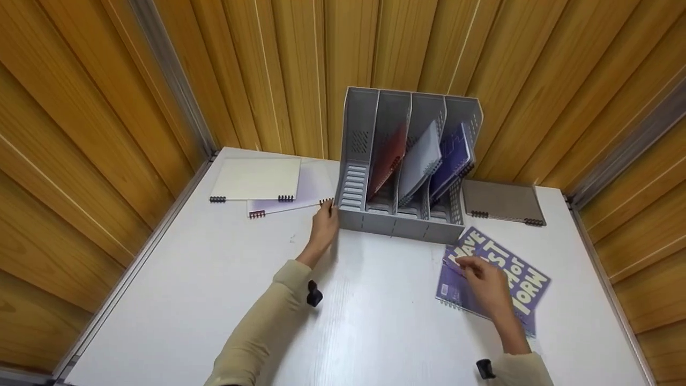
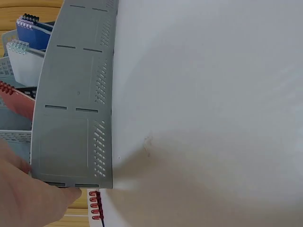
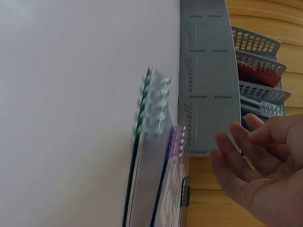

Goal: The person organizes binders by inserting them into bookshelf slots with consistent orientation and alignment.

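Note:
My left hand (image 1: 324, 228) grips the front left corner of a grey file rack (image 1: 370, 223), its fingers against the end wall. Three spiral notebooks lean in the rack's slots: a red one (image 1: 387, 163), a pale blue one (image 1: 420, 163) and a dark blue one (image 1: 451, 161); the leftmost slot holds none. Over a purple notebook with large pale letters (image 1: 530, 276) hovers my right hand (image 1: 489, 284), fingers loosely bent and holding nothing. In the right wrist view, a notebook with teal rings (image 3: 154, 106) lies beside one with purple rings (image 3: 177, 139).
Left of the rack, a cream notebook (image 1: 257, 177) overlaps a whitish-lilac one (image 1: 316, 182) with red rings. A brown notebook (image 1: 498, 199) lies right of the rack. Wooden-looking panels (image 1: 300, 69) enclose the white table (image 1: 375, 321) at the back and sides.

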Demonstrator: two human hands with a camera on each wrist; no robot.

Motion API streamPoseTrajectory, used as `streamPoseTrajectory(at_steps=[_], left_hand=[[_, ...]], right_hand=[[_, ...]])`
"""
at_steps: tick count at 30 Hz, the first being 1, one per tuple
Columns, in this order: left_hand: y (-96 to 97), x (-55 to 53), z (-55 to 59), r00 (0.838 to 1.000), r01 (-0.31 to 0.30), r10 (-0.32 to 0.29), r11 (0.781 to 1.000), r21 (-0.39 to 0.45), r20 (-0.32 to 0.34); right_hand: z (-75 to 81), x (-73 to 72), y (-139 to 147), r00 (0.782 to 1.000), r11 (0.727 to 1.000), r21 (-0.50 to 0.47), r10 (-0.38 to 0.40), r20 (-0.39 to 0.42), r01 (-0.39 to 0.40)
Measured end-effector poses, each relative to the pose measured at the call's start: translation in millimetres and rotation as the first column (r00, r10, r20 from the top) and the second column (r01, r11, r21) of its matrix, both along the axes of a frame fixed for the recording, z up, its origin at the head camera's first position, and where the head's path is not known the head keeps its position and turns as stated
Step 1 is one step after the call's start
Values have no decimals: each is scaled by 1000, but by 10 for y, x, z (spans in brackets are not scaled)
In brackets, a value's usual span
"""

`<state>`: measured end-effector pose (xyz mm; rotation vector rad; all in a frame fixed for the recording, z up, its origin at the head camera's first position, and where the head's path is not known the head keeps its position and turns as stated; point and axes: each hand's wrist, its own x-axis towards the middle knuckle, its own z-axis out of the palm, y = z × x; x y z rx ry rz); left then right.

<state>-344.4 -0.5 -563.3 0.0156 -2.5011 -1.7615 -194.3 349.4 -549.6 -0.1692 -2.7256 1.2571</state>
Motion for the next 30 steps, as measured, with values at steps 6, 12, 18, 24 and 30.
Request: streamPoseTrajectory(at_steps=[6,12,18,24,30], left_hand=[[-18,213,33,999,-6,2,996,88,46],[108,449,52,992,51,-62,993,104,108],[356,768,-42,954,250,-273,953,171,125],[661,1020,-77,873,424,-463,876,230,155],[937,1152,-85,827,505,-538,838,207,161]], right_hand=[[-21,228,259,998,988,145,-58,26,53],[-95,309,446,989,956,288,8,151,-52],[-202,337,475,972,934,348,3,234,-87],[-245,357,373,996,897,437,21,88,-58],[-230,330,297,996,819,568,53,72,-84]])
